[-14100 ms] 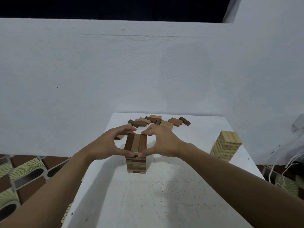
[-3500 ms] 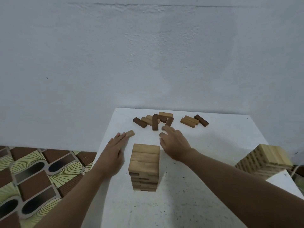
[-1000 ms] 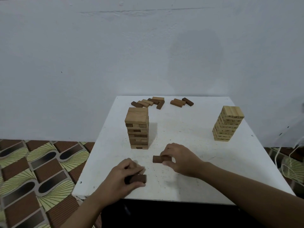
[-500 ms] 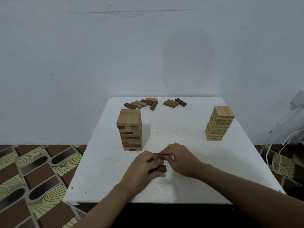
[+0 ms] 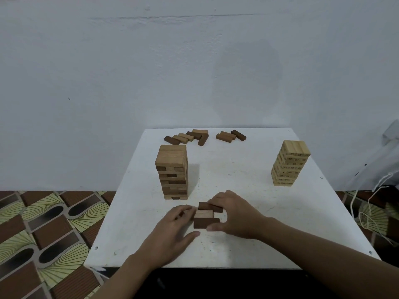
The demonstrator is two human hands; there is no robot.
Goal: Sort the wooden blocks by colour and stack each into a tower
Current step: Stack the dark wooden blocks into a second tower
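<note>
Three wooden blocks lie side by side near the white table's (image 5: 248,244) front: a dark block (image 5: 207,206) at the far side, a light block (image 5: 204,214) in the middle and a dark block (image 5: 205,223) nearest me. My right hand (image 5: 236,216) holds this row, fingers curled over the far dark block and thumb beside the near one. My left hand (image 5: 172,231) presses its fingertips against the row's left ends, thumb stretched out. A tower of mixed dark and light blocks (image 5: 172,171) stands just behind. A light-coloured tower (image 5: 290,162) stands at the right.
Several loose dark and light blocks (image 5: 186,137) lie at the table's back edge, with a smaller group (image 5: 231,135) to their right. A white wall rises behind. Patterned floor (image 5: 43,223) shows at the left; white cords (image 5: 371,203) hang at the right.
My hands have brought the blocks together into a row of three. My left hand has let go of its dark block and slid to the row's left ends.
</note>
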